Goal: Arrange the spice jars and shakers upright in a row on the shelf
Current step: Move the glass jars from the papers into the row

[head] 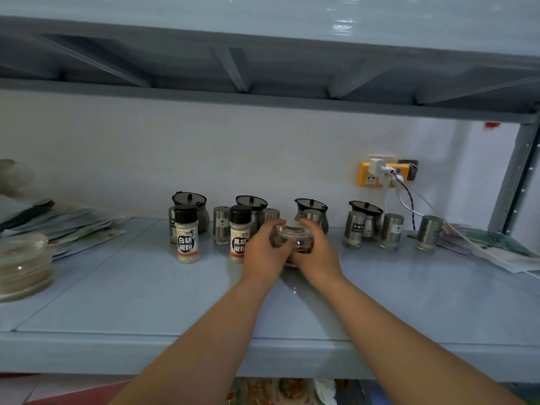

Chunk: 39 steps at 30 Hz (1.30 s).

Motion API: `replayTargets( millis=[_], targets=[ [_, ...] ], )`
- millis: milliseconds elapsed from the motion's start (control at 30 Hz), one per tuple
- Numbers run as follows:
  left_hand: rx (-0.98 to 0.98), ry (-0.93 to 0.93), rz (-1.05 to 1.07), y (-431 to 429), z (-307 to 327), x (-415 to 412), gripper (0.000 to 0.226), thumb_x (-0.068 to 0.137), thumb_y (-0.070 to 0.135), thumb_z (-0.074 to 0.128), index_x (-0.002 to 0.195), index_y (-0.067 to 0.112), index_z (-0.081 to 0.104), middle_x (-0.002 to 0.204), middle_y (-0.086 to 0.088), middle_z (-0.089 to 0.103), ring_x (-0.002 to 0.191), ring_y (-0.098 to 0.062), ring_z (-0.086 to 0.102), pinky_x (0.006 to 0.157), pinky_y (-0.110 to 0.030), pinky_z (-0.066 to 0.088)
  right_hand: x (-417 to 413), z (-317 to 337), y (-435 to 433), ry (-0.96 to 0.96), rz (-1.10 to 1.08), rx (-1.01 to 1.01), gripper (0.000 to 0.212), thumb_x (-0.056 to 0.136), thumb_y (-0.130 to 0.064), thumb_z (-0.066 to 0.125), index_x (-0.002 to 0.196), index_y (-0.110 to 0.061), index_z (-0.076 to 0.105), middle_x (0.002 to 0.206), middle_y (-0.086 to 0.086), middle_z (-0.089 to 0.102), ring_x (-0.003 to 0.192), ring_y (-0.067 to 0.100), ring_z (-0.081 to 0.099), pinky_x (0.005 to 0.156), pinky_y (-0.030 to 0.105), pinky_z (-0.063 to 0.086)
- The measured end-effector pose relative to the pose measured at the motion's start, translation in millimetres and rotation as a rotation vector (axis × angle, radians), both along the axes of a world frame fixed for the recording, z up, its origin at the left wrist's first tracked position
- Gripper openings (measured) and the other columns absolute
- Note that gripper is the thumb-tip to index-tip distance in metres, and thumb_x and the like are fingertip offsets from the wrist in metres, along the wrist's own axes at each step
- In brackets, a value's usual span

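Note:
A squat clear glass jar (294, 235) with dark contents stands on the light blue shelf (175, 299), mid-row. My left hand (267, 249) grips its left side and my right hand (317, 252) grips its right side. Left of it stand two black-capped pepper bottles: white pepper (187, 233) and black pepper (239, 232). Behind them are black-lidded glass pots (191, 207) and steel shakers (221, 225). To the right, three steel shakers (391, 231) stand upright near another pot (368, 213).
A stack of clear plates (23, 264) and papers lie at the left. Papers and a white cable (479, 244) lie at the right, under a yellow wall socket (377, 173). The upper shelf hangs close overhead. A metal upright (514, 176) bounds the right side.

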State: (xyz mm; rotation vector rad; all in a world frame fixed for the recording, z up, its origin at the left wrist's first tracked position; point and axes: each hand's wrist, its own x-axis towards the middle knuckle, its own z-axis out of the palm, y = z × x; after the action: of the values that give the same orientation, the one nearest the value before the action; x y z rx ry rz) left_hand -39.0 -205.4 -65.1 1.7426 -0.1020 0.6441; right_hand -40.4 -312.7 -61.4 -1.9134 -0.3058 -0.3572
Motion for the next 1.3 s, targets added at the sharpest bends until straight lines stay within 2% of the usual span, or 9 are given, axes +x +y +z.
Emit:
replayTargets(
  millis=[133, 333, 467, 600, 733, 833, 967, 1200, 1300],
  targets=[
    [0.044, -0.016, 0.020, 0.4, -3.0, 0.6, 0.039, 0.078, 0.008, 0.073, 0.114, 0.016, 0.061, 0.105, -0.008, 0.070, 0.096, -0.022, 0.068, 0.091, -0.041, 0.053, 0.9, -2.0, -1.8, -0.017, -0.008, -0.005, 0.061, 0.080, -0.006, 0.068, 0.134, -0.024, 0.046, 0.122, 0.005, 0.062, 0.105, 0.015, 0.061, 0.087, 0.021, 0.045],
    [0.078, -0.009, 0.004, 1.3, -3.9, -2.0, 0.038, 0.079, 0.008, 0.072, 0.114, 0.017, 0.060, 0.104, -0.006, 0.068, 0.093, -0.022, 0.067, 0.087, -0.038, 0.055, 1.5, -3.2, -3.5, -0.040, 0.005, -0.050, 0.061, 0.084, -0.004, 0.063, 0.138, -0.022, 0.042, 0.128, 0.006, 0.058, 0.100, 0.008, 0.053, 0.074, 0.005, 0.034],
    [0.036, 0.037, -0.050, 1.8, -2.4, -6.6, 0.046, 0.079, 0.002, 0.071, 0.120, 0.015, 0.054, 0.106, -0.006, 0.065, 0.091, -0.019, 0.065, 0.087, -0.035, 0.055, 0.1, -4.3, -4.7, -0.024, 0.015, -0.065, 0.069, 0.083, 0.000, 0.060, 0.142, -0.024, 0.035, 0.133, 0.002, 0.055, 0.104, 0.004, 0.049, 0.075, 0.002, 0.031],
    [0.074, 0.081, -0.041, 4.0, -6.0, -8.5, 0.061, 0.073, 0.003, 0.075, 0.125, 0.018, 0.048, 0.108, -0.005, 0.064, 0.103, -0.021, 0.063, 0.093, -0.034, 0.052, -2.4, -5.3, -5.4, -0.013, 0.017, -0.072, 0.075, 0.080, 0.003, 0.057, 0.144, -0.026, 0.031, 0.125, -0.001, 0.057, 0.105, 0.006, 0.051, 0.081, 0.006, 0.034],
    [0.169, 0.118, 0.003, 3.4, -7.4, -11.1, 0.058, 0.076, 0.003, 0.071, 0.128, 0.014, 0.046, 0.106, -0.006, 0.066, 0.100, -0.018, 0.063, 0.086, -0.022, 0.047, 0.0, -6.3, -5.1, -0.053, -0.021, -0.081, 0.070, 0.076, 0.005, 0.058, 0.137, -0.023, 0.041, 0.109, -0.007, 0.059, 0.103, 0.010, 0.055, 0.067, -0.008, 0.032],
    [0.242, 0.141, 0.012, 2.6, -7.5, -11.1, 0.055, 0.079, 0.007, 0.070, 0.129, 0.015, 0.047, 0.113, -0.007, 0.067, 0.104, -0.019, 0.063, 0.088, -0.022, 0.045, -1.0, -5.5, -5.3, -0.067, -0.022, -0.081, 0.070, 0.075, 0.007, 0.057, 0.136, -0.023, 0.042, 0.112, -0.005, 0.060, 0.099, 0.005, 0.051, 0.067, -0.005, 0.033],
    [0.274, 0.159, -0.007, 1.9, -8.4, -10.3, 0.053, 0.080, 0.012, 0.070, 0.128, 0.015, 0.049, 0.116, -0.008, 0.067, 0.106, -0.019, 0.062, 0.087, -0.020, 0.044, -2.4, -4.6, -6.5, -0.093, -0.031, -0.074, 0.066, 0.075, 0.011, 0.053, 0.130, -0.023, 0.046, 0.101, -0.008, 0.057, 0.092, 0.007, 0.052, 0.063, -0.008, 0.032],
    [0.282, 0.172, -0.007, 1.6, -7.9, -10.3, 0.054, 0.081, 0.011, 0.069, 0.131, 0.013, 0.048, 0.119, -0.009, 0.066, 0.108, -0.020, 0.061, 0.090, -0.021, 0.044, -2.0, -5.3, -7.0, -0.089, -0.034, -0.085, 0.069, 0.075, 0.009, 0.055, 0.135, -0.023, 0.043, 0.110, -0.002, 0.059, 0.095, 0.007, 0.050, 0.063, -0.008, 0.033],
    [0.279, 0.176, -0.015, 1.8, -7.3, -11.3, 0.055, 0.081, 0.011, 0.069, 0.131, 0.012, 0.047, 0.120, -0.009, 0.065, 0.108, -0.020, 0.061, 0.091, -0.023, 0.045, -3.2, -5.0, -7.1, -0.085, -0.033, -0.079, 0.069, 0.076, 0.010, 0.054, 0.135, -0.023, 0.043, 0.105, -0.004, 0.056, 0.095, 0.007, 0.050, 0.063, -0.008, 0.032]
  ],
)
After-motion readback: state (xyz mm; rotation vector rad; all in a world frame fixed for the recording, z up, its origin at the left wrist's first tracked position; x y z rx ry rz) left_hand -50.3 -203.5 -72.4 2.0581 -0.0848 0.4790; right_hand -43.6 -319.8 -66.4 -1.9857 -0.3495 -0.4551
